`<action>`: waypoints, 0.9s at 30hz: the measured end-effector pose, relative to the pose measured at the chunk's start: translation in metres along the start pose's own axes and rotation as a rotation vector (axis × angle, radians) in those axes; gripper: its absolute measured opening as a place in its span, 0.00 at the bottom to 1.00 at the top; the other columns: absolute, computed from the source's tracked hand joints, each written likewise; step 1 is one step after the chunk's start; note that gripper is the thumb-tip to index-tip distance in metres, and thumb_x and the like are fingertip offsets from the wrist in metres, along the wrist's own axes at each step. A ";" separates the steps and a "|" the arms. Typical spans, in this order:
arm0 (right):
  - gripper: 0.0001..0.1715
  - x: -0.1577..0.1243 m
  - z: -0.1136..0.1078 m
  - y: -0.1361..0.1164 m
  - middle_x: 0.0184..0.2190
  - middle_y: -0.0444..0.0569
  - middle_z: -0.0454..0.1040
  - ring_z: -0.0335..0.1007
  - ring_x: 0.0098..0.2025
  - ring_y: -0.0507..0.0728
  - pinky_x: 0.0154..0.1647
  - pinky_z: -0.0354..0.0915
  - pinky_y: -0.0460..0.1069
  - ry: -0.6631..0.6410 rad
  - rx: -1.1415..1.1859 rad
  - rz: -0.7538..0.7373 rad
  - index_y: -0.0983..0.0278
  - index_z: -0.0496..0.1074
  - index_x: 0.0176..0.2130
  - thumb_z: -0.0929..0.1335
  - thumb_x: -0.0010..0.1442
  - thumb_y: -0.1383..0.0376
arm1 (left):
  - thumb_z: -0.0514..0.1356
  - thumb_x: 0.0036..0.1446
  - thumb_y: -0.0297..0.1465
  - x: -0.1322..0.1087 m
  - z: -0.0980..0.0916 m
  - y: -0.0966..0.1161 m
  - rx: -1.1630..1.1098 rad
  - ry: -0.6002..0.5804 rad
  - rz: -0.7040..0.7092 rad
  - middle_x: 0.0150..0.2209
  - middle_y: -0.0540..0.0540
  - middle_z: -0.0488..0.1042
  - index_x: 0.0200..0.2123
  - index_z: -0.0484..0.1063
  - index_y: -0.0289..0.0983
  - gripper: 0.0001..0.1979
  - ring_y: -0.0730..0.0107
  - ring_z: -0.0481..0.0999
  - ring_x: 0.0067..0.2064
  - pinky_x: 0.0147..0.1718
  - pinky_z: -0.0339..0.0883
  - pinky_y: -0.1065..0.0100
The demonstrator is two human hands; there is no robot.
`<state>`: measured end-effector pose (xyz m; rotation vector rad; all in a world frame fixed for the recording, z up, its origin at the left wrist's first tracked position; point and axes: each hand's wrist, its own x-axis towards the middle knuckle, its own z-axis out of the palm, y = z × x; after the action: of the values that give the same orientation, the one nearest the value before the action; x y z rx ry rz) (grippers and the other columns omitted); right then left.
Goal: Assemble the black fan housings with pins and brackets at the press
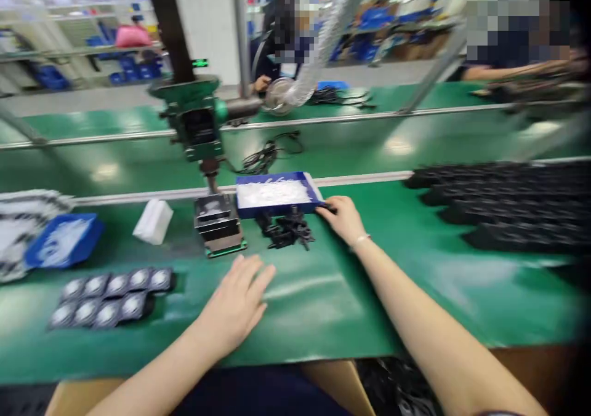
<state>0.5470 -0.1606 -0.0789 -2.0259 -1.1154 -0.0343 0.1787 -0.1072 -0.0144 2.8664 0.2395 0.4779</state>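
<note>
My left hand [237, 305] is spread low over the green bench, its fingers stretched toward the base of a bench press. That base holds a dark block-shaped fixture [217, 222] below the green press head [196, 117]. At the right corner of a blue tray [272, 210] with white pieces in it, the fingers of my right hand [344, 219] are pinched together. Something dark shows between them, too small and blurred to name. A loose heap of small black parts [289, 231] lies in front of the tray, between my two hands.
Rows of dark square units with round white faces [108, 296] lie at left. Behind them are a white box [154, 221] and a blue bin [64, 240]. Black parts [521, 207] stand in rows at right. Black cable [272, 154] lies beyond the rail; people sit opposite.
</note>
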 end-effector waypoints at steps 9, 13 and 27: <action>0.30 -0.055 -0.020 0.021 0.50 0.53 0.75 0.68 0.56 0.70 0.60 0.61 0.69 -0.049 0.087 0.148 0.57 0.80 0.35 0.69 0.48 0.37 | 0.59 0.60 0.27 -0.095 -0.086 -0.104 0.191 -0.168 -0.397 0.51 0.38 0.77 0.59 0.65 0.37 0.23 0.51 0.78 0.53 0.61 0.62 0.42; 0.23 -0.074 -0.029 -0.012 0.48 0.51 0.76 0.72 0.53 0.65 0.60 0.65 0.64 0.009 0.174 0.171 0.57 0.78 0.37 0.71 0.53 0.43 | 0.61 0.61 0.33 -0.079 -0.057 -0.083 -0.064 -0.099 -0.441 0.55 0.41 0.75 0.61 0.62 0.42 0.25 0.54 0.75 0.57 0.56 0.69 0.52; 0.09 -0.135 0.022 -0.194 0.48 0.52 0.70 0.70 0.53 0.58 0.53 0.71 0.55 -0.487 0.568 -0.317 0.59 0.73 0.41 0.74 0.59 0.63 | 0.63 0.57 0.27 -0.052 0.026 -0.025 -0.906 0.175 -0.513 0.50 0.42 0.74 0.62 0.56 0.43 0.32 0.62 0.76 0.53 0.55 0.71 0.56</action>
<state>0.3180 -0.1842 -0.0218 -1.3643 -1.5300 0.5777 0.1359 -0.0980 -0.0602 1.8007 0.5882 0.5432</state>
